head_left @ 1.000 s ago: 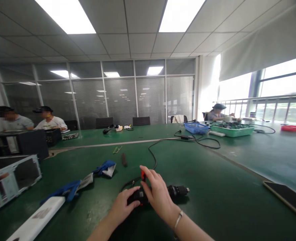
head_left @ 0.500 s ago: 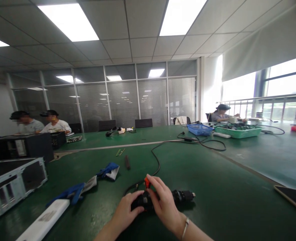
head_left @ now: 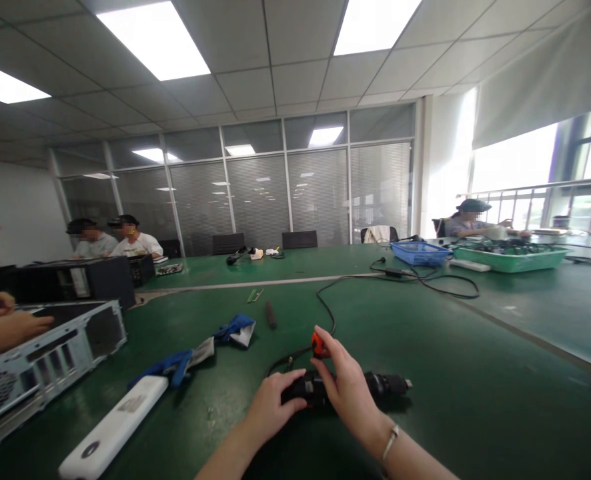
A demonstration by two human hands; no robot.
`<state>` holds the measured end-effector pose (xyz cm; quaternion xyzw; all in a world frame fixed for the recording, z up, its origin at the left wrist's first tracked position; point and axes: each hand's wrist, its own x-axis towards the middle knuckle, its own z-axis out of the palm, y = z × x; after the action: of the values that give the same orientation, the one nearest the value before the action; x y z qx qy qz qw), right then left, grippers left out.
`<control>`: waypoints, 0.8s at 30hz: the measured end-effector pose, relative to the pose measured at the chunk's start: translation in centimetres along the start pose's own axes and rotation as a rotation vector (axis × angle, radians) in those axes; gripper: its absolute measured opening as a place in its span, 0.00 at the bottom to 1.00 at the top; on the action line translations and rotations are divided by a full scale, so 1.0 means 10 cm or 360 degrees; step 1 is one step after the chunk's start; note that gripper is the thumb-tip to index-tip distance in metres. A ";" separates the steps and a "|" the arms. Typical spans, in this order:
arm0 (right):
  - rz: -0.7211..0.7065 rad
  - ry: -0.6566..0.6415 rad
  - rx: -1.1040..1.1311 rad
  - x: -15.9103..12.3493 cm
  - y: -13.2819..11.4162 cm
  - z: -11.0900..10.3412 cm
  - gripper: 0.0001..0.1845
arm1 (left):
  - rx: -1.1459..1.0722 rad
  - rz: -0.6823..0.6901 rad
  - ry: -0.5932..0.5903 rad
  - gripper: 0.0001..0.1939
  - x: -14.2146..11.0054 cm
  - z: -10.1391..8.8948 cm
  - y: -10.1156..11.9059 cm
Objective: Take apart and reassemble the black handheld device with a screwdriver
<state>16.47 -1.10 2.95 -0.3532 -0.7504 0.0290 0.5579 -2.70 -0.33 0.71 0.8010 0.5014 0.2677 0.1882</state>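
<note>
A black electric screwdriver (head_left: 386, 385) lies across the green table (head_left: 425, 333) in front of me, its tip pointing right. My left hand (head_left: 275, 399) is closed round its rear end, thumb and fingers on either side. Just above the tool, my right hand (head_left: 343, 377) pinches a small orange piece (head_left: 317, 344) between thumb and fingers; what kind of piece it is, I cannot make out. The right hand covers part of the tool's middle. A black cable (head_left: 325, 303) leads from near the tool's rear to the far side.
Blue-grey gloves (head_left: 175, 363), a white box-shaped bar (head_left: 118, 420) and a brown strip (head_left: 270, 315) lie to the left. Another person's hands (head_left: 10, 327) work at an open computer case (head_left: 75, 357). Blue (head_left: 418, 252) and green (head_left: 510, 259) baskets stand at the back right.
My view has turned left, so everything sits further right. The orange piece looks slightly higher above the tool. Another person's hands have come into view over the case.
</note>
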 end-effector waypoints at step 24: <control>-0.0055 -0.0040 0.0118 0.01 0.02 -0.07 0.25 | -0.0005 0.0016 0.0002 0.29 -0.02 0.04 -0.05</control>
<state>17.15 -1.10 3.21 -0.3189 -0.7617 0.0515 0.5616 -2.81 -0.28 0.07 0.8030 0.4970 0.2699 0.1879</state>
